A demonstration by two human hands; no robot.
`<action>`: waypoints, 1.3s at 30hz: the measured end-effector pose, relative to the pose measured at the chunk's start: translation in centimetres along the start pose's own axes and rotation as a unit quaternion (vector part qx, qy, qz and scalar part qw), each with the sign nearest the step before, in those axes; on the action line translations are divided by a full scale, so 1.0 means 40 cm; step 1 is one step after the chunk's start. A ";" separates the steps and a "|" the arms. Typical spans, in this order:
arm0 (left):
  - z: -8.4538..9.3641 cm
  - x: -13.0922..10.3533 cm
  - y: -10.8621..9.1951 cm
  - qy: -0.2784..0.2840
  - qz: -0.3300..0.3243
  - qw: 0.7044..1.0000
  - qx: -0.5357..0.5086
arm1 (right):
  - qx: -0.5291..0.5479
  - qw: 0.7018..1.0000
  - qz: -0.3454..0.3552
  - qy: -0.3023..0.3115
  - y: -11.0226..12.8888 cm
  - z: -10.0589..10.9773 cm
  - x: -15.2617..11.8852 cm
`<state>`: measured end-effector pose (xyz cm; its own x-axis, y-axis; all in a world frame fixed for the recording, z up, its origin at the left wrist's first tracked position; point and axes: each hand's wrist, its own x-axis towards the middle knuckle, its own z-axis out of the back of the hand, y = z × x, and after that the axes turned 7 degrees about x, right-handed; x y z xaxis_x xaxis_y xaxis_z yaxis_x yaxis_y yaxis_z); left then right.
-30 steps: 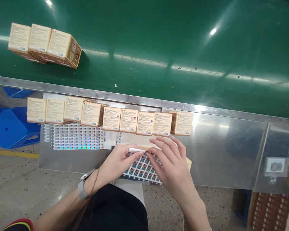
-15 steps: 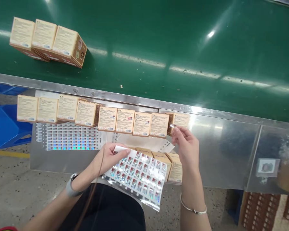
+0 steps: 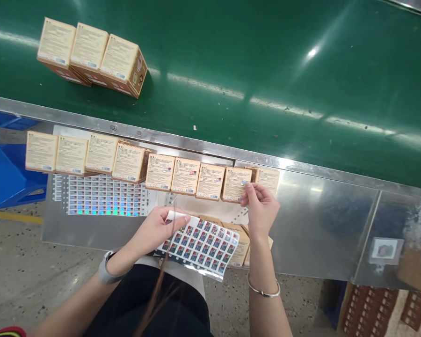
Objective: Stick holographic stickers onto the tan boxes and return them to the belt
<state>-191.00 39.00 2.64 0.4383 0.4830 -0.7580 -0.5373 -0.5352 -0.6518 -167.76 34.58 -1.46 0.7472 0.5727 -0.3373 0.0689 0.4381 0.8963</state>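
Observation:
My left hand (image 3: 164, 228) is closed on the upper left corner of a sheet of shiny stickers (image 3: 203, 245), thumb on top. My right hand (image 3: 261, 203) pinches a small shiny sticker (image 3: 244, 183) against the printed face of a small cardboard box (image 3: 234, 187). That box stands in a row of cream-printed boxes along the metal ledge. Its neighbour to the left, another box (image 3: 209, 180), bears a small sticker on its face. To the right, one more box (image 3: 267, 180) is partly hidden behind my right hand. Beneath the sheet, more boxes (image 3: 237, 250) show in part.
Several sticker sheets (image 3: 105, 196) lie on the metal ledge (image 3: 323, 224) at the left. Beyond a metal rim is a green conveyor belt (image 3: 266, 61) carrying a group of boxes (image 3: 117, 58). A blue stool (image 3: 3, 180) stands at the left. Brown cartons (image 3: 368, 306) are at the lower right.
My right hand has moved left with the sticker, from in front of the rightmost box onto the face of the box beside it. The sheet in my left hand has tilted a little.

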 end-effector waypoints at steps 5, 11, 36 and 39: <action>0.002 -0.002 -0.004 0.003 -0.020 1.000 0.002 | -0.051 0.998 0.018 -0.026 0.004 -0.008 -0.004; 0.003 -0.002 0.014 0.022 -0.006 1.000 0.012 | -0.106 0.993 0.028 -0.049 0.004 -0.016 0.004; -0.038 0.007 -0.035 -0.032 -0.073 0.996 0.032 | -0.269 0.812 0.421 0.301 0.120 0.033 -0.156; -0.030 0.010 -0.026 -0.037 -0.056 0.998 0.017 | -0.205 0.877 0.350 0.256 0.093 0.077 -0.099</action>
<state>-189.37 38.92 2.99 0.4439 0.5885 -0.6757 -0.5124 -0.4519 -0.7302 -168.44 31.81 4.10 0.1086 0.9912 0.0752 -0.6103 0.0068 0.7921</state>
